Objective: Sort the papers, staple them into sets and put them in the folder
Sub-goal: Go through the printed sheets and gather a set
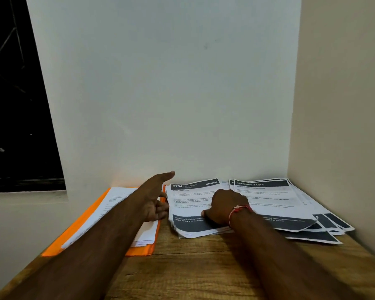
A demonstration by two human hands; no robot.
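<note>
1. Orange folder [82,239] lies flat at the left of the wooden surface [193,267], with white sheets [117,208] stacked on it.
2. Left hand [155,198] is over the folder's right edge, fingers [161,210] loosely spread, thumb up, grasping nothing.
3. Just right of the folder is the "2754" stack [191,198]. Right hand [223,208] rests on it, fingers curled under, thumb on the top sheet. Cannot tell whether a sheet is pinched.
4. Farther right of the folder is the fanned "DRESSING TABLE" stack [268,195].
</note>
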